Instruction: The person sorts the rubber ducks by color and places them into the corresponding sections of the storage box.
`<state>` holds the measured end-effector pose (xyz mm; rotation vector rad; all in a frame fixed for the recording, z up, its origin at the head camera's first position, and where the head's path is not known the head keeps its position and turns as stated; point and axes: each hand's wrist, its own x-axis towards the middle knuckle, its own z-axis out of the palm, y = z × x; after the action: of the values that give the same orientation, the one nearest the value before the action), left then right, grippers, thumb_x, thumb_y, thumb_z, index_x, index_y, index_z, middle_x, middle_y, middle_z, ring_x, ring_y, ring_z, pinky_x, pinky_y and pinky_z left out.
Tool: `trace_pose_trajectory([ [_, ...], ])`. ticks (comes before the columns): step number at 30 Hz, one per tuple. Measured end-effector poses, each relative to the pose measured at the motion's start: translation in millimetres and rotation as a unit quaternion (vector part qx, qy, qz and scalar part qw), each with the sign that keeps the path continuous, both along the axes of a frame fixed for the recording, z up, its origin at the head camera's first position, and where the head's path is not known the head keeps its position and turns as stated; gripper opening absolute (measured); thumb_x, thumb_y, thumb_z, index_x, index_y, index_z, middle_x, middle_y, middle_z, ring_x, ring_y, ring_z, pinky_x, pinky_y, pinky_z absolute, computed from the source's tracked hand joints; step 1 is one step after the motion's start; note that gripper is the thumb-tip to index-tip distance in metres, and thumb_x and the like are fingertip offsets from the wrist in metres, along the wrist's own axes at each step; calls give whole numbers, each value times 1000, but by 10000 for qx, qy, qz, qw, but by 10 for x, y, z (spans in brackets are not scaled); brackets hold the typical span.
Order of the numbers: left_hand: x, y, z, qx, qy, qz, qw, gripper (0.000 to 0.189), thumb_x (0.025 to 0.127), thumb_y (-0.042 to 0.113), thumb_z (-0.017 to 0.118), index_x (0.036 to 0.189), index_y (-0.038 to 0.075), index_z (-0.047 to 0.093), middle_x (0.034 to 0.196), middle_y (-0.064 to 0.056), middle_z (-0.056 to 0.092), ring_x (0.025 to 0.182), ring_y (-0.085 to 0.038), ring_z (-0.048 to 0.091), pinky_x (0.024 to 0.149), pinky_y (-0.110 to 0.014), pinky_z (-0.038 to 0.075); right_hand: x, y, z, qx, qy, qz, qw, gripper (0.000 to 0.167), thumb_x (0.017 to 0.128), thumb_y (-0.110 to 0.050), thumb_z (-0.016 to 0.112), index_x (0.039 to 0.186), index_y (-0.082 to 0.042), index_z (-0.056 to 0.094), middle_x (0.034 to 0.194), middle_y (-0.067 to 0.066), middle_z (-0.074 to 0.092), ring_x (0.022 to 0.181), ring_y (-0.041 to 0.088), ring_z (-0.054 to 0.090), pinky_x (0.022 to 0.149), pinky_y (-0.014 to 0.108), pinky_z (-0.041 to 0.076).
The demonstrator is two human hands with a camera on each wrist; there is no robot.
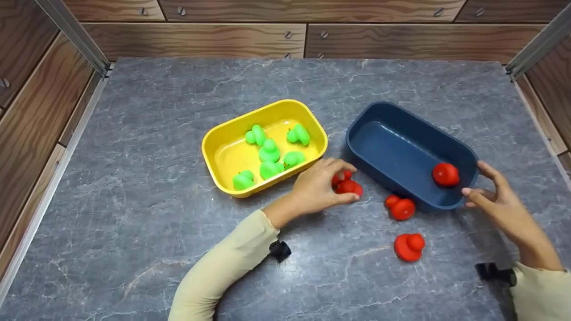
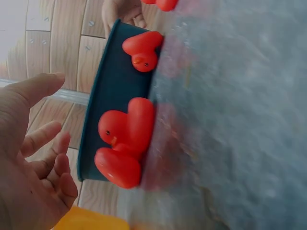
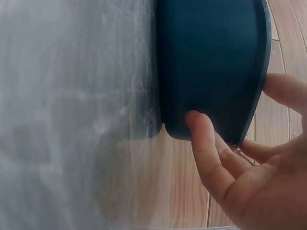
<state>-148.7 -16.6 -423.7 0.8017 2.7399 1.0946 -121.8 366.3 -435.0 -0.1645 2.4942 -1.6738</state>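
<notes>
My left hand (image 1: 319,185) reaches over a pair of red rubber ducks (image 1: 349,189), thumb and fingers apart around them. In the left wrist view that hand (image 2: 36,158) is off to the side of the two ducks (image 2: 139,129), with a gap between. The right hand (image 1: 504,205) holds the right end of a dark blue bin (image 1: 401,178), with fingertips at its rim and, in the right wrist view, against its outer wall (image 3: 211,62). Inside that bin lies one red duck (image 1: 445,174).
Left of the blue bin stands a yellow bin (image 1: 218,178) with several green ducks (image 1: 269,151) inside. Two more red ducks, one close to the blue bin (image 1: 402,209) and one nearer the front (image 1: 408,248), sit on the grey marbled table (image 1: 134,178). Wood-patterned panels (image 1: 200,38) border it.
</notes>
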Motion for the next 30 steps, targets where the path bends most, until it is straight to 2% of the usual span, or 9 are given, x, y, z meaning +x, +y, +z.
trace_pose_trajectory([
  [4,-17,-24,-58,-102,-1,-28,9999,49,79,45,77,118,20,62,91,4,60,85,-10,56,68,-19,41,1,6,2,41,-20,39,10000,74,97,0,51,154,-3,3,153,10,11,94,-10,59,73,9,50],
  [8,-39,-39,-93,-171,-81,-17,9998,48,78,45,77,117,20,63,86,4,58,78,-9,53,65,-20,39,0,11,6,142,-18,49,9999,74,97,-1,51,154,-3,3,154,10,11,93,-10,59,73,9,50],
  [16,-86,-13,-137,-692,-347,-5,9970,48,79,46,76,119,22,62,83,5,59,73,-8,53,61,-22,40,0,15,13,170,-88,43,9998,74,98,-2,50,154,-5,3,155,15,7,94,-11,59,73,9,50],
  [22,-117,28,-143,-967,-454,-2,9943,49,80,47,75,121,24,62,76,6,59,69,-10,54,57,-24,40,0,15,12,359,-53,35,9993,73,98,-3,51,154,-5,3,154,13,10,92,-11,59,73,9,50],
  [30,-136,56,-142,-1185,-482,-91,9917,41,83,42,73,120,26,63,81,3,63,75,-15,57,63,-30,45,-1,17,11,326,-36,35,9995,74,98,-2,51,154,-5,4,154,12,11,92,-11,59,73,9,50],
])
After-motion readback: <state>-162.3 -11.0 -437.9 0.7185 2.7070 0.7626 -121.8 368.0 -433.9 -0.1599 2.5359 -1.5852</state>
